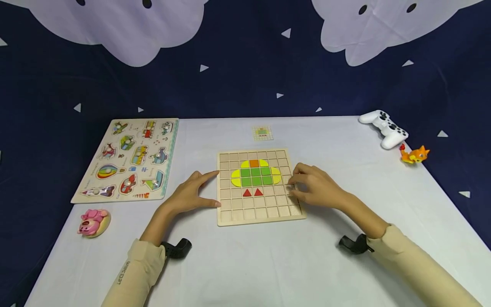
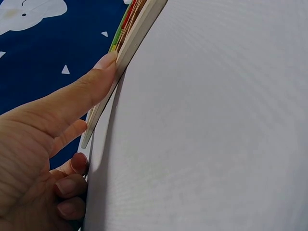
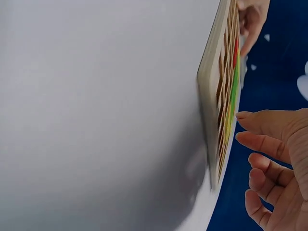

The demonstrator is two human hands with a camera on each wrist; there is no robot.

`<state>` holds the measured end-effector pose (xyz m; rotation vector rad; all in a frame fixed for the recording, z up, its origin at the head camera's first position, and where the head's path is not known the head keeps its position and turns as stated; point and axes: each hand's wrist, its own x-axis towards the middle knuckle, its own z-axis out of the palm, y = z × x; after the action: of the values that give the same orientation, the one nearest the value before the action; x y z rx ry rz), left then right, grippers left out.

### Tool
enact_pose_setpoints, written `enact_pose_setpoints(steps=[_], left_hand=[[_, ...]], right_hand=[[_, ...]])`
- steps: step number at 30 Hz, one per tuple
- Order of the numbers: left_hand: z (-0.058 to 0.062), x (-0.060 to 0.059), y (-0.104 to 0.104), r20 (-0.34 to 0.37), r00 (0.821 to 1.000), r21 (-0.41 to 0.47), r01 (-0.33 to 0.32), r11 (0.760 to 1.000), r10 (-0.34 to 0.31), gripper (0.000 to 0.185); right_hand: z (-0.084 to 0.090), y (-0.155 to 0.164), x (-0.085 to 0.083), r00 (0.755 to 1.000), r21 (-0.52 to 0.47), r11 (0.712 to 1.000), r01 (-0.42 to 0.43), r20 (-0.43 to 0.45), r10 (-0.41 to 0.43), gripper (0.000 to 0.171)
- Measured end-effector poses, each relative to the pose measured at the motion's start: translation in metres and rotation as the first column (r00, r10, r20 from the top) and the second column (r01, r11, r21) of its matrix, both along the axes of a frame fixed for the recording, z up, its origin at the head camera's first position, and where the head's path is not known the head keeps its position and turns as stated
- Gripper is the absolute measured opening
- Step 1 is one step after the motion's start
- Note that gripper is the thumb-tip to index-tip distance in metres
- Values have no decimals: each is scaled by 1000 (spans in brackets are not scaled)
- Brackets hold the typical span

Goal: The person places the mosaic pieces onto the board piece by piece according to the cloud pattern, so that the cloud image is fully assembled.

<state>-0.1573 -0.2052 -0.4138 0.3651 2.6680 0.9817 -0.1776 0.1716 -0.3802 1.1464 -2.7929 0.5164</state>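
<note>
Wooden grid board (image 1: 261,213) lies flat mid-table on the white cloth (image 1: 268,264), carrying green, yellow and orange tiles (image 1: 256,172) and two red triangles (image 1: 252,192). I see my left hand (image 1: 192,196) braced against its left edge, forefinger and thumb straight, gripping nothing. My right hand (image 1: 316,187) hovers over the board's right columns, fingers loosely bent; whether they pinch a piece I cannot tell, since the fingertips hide it. Both wrist views catch the board only edge-on, cropped.
</note>
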Motion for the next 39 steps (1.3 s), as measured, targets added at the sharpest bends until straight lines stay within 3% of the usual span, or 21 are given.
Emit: enact_pose_setpoints(steps=[9,19,39], left_hand=[[1,0,-3,0,1000,-6,-4,1000,4,98],[-3,0,-8,-13,1000,8,-1,1000,1,99],[-5,-2,-3,-15,1000,16,15,1000,-14,99]], right_hand=[[0,59,1,995,44,994,104,-15,-103,22],[1,98,7,986,71,984,166,-35,-163,23],[-13,120,11,984,51,989,140,-122,-133,17]])
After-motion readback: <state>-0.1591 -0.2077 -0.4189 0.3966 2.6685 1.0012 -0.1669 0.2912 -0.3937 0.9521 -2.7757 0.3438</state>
